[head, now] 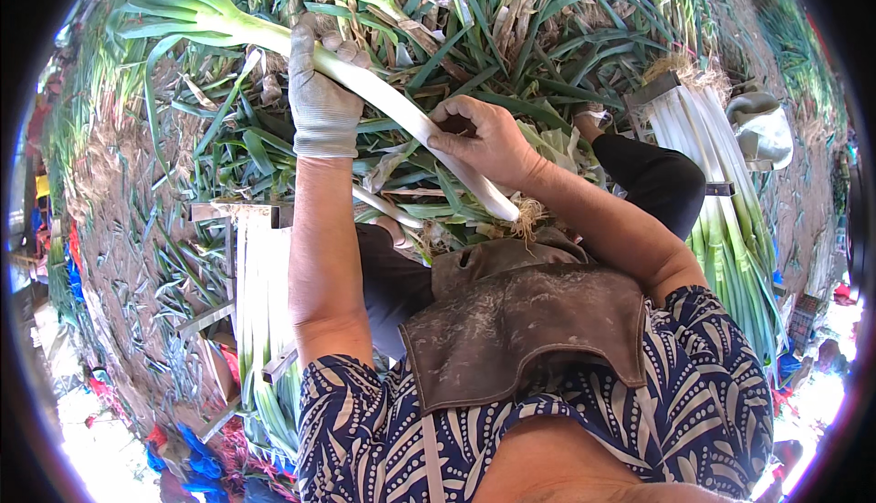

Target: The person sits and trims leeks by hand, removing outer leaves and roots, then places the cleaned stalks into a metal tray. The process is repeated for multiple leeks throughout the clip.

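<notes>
My left hand point(321, 89), in a grey knitted work glove, grips a large leek point(383, 96) near where its green leaves begin. The leek lies slantwise, leaves at the upper left and roots just above my brown apron point(527, 325). My bare right hand point(486, 137) pinches the white shaft partway down, thumb and curled fingers touching its side. Another thin white leek stalk point(387, 207) with roots lies below, near my legs. Leek leaves and peelings point(465, 79) cover the ground before me.
Trimmed leeks point(263, 277) stand side by side in a metal frame point(205, 212) on the left. More leeks point(725, 181) fill a similar rack on the right, beside a pale rounded object point(759, 130). Blue and red material point(202, 458) lies at the lower left.
</notes>
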{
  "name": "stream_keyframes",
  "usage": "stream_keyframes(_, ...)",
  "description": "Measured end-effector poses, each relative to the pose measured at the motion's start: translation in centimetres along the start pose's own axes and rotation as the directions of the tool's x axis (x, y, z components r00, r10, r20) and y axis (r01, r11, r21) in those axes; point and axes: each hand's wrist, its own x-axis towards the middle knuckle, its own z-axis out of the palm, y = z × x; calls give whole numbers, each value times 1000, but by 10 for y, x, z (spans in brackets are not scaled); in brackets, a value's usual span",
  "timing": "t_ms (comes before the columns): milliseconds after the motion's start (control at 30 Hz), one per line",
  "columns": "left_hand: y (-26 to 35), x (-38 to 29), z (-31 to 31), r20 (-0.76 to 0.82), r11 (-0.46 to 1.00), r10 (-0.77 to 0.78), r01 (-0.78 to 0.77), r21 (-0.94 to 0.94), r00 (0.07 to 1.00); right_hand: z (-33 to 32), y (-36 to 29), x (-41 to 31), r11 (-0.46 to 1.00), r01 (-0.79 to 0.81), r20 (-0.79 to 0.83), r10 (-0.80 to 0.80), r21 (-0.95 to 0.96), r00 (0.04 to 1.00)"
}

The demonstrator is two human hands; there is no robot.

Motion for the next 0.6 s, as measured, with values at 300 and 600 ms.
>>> stream_keyframes(300, -9, -4, 16, -148, 981, 87, -58, 186, 985, 2, 11, 1, 994, -108, 10, 107, 29, 994)
stream_keyframes(600, -16, -8, 25, -88, 979, 35, -16, 206, 996, -11, 4, 18, 1000, -13, 47, 14, -29, 999)
